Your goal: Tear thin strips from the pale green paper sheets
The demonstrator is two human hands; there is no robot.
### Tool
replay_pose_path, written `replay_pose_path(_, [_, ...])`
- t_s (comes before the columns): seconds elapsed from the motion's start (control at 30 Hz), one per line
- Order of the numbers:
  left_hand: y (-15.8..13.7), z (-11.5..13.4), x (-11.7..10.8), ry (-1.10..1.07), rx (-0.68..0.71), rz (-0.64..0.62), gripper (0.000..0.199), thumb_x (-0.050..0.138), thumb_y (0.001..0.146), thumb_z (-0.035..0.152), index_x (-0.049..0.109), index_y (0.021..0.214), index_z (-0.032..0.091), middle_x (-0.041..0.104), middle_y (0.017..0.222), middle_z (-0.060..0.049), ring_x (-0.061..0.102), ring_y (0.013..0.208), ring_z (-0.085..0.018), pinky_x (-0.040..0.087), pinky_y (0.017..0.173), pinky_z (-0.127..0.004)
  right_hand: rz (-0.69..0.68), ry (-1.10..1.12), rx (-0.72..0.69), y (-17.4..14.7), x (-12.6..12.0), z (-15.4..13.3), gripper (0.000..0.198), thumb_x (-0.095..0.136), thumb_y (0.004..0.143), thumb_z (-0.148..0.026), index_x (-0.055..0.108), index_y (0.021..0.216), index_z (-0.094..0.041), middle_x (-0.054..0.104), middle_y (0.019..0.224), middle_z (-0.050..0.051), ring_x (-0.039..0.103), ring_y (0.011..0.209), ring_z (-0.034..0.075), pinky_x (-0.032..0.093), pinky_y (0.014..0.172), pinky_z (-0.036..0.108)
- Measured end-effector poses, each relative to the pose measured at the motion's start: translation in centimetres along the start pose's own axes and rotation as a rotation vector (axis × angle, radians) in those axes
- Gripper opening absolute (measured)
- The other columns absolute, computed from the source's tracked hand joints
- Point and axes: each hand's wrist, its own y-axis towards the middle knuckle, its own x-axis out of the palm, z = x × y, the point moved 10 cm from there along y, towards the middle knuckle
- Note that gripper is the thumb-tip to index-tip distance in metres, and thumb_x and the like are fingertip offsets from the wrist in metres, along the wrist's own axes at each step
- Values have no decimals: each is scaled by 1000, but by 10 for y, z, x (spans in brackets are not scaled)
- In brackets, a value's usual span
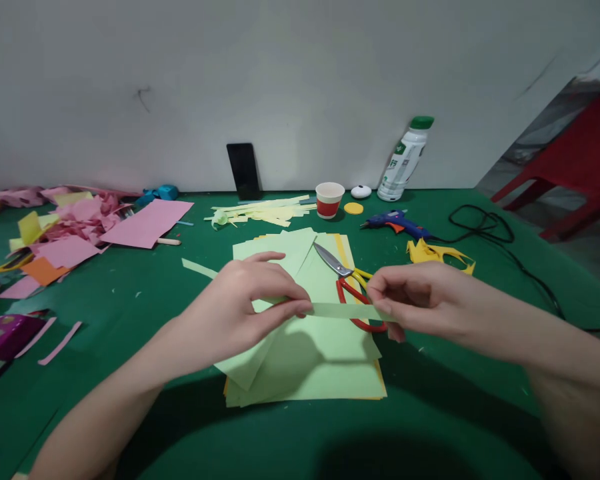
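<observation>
A narrow light green paper strip (pixel 341 311) is stretched between my two hands above the paper pile. My left hand (pixel 253 303) pinches it between thumb and fingers, and its far end sticks out to the left behind that hand. At the strip's right end, my right hand (pixel 415 300) has thumb and fingers closed on it. Beneath lie stacked light green sheets (pixel 300 380) with yellow sheets showing at the edges. Scissors (pixel 337 262) with red and yellow handles rest on the stack, blades pointing to the back left; the strip and right hand partly cover the handles.
Paper strips (pixel 270 212), a red-and-white paper cup (pixel 329 200), a leaning black phone (pixel 243 171) and a tilted bottle (pixel 405 160) line the wall. To the right are a blue glue gun (pixel 397 224) with a black cord and yellow scraps (pixel 437 253). Pink paper (pixel 147 222) covers the left side.
</observation>
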Motion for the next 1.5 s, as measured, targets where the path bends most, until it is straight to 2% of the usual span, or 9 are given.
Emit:
replay_pose_path(0.17, [-5,-3,-15,3,-2,40,16,53,82,20,62,69,17,66,69,6,57,61,-6,34,101,-30,58,22,-1,-7,-19,0,23,44,82,-37,47,67,-19,47,57,-3,42,51,8,32,45,19])
replay_pose_path(0.37, [-2,-4,-10,1,-33,45,18,52,82,21,63,68,16,66,66,4,56,61,-8,37,97,-31,113,-59,95,-13,-36,14,31,43,76,-50,49,68,-20,55,55,1,44,51,12,31,44,23])
replay_pose_path(0.57, [-1,-8,-8,29,-71,50,19,52,82,24,64,70,16,65,66,1,55,62,-11,42,87,-33,167,-144,147,-18,-50,26,21,39,77,-36,48,65,-20,52,58,1,49,56,14,34,53,29])
replay_pose_path(0.7, [0,-17,-8,24,-146,38,20,51,83,25,64,70,16,65,69,0,55,62,-11,42,86,-32,350,-199,194,-25,-72,31,24,41,78,-37,53,70,-18,55,61,3,53,61,16,38,59,32])
replay_pose_path(0.83, [4,-16,6,7,-133,17,19,51,83,23,65,72,17,65,69,0,55,63,-12,43,82,-31,607,-180,-100,-30,-70,-13,23,48,79,-38,61,85,-20,64,86,4,58,76,18,42,65,29])
replay_pose_path(0.93, [5,-10,19,4,-108,5,18,50,84,23,66,76,17,65,69,0,54,63,-12,43,78,-30,476,-231,-283,-17,-29,-43,14,47,81,-20,61,85,-20,65,87,1,58,79,13,43,67,23])
replay_pose_path(1.03, [5,-2,26,24,-51,11,18,50,84,21,66,78,16,65,67,-2,53,63,-13,43,68,-28,402,-202,-301,-7,-6,-49,13,48,80,-14,60,74,-18,64,75,0,56,68,10,41,61,21])
replay_pose_path(1.33, [-1,8,32,109,39,43,21,45,86,20,63,78,13,63,65,-4,53,58,-12,39,55,-23,386,-207,-240,-2,-1,-47,12,49,73,-10,56,65,-16,60,66,-1,50,60,10,37,56,22])
replay_pose_path(1.5, [-2,7,31,122,15,48,19,46,84,18,64,79,14,64,66,-4,54,59,-12,39,54,-22,233,-120,-165,4,3,-33,13,47,73,-13,54,64,-18,58,64,-1,50,61,10,39,57,20])
